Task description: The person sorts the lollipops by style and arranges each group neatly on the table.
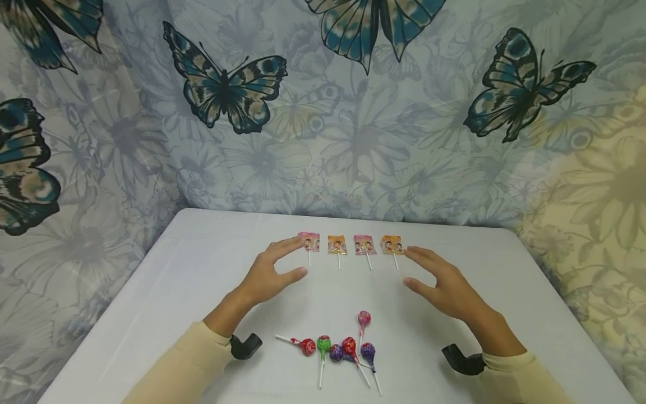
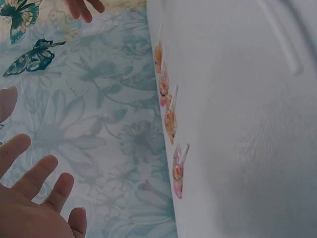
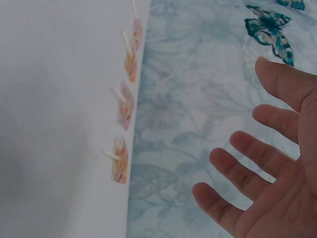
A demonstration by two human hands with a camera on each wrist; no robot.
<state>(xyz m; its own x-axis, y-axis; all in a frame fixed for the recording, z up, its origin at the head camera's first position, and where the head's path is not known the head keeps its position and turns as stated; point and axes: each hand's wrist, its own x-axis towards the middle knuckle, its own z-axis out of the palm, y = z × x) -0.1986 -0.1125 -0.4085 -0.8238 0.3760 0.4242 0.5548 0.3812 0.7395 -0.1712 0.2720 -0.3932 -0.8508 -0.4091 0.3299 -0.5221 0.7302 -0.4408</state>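
Both hands are held above the white table, fingers extended and nothing in them. In the head view, the left hand [image 1: 270, 274] is nearest a pink-wrapped lollipop [image 1: 309, 242] at the left end of a row. The right hand [image 1: 446, 285] is nearest an orange-wrapped lollipop [image 1: 392, 245] at the row's right end. Between these lie another orange-wrapped lollipop [image 1: 337, 245] and a pink-wrapped lollipop [image 1: 364, 245]. Closer to the person is a loose group of round lollipops, among them a green one [image 1: 324, 343], a red one [image 1: 307, 347] and a purple one [image 1: 368, 352].
The white table [image 1: 151, 314] meets a butterfly-patterned cloth backdrop [image 1: 363, 140] at its far edge. A pink round lollipop [image 1: 364, 318] lies slightly apart from the near group. Dark wrist mounts [image 1: 246, 346] stick out beside both sleeves.
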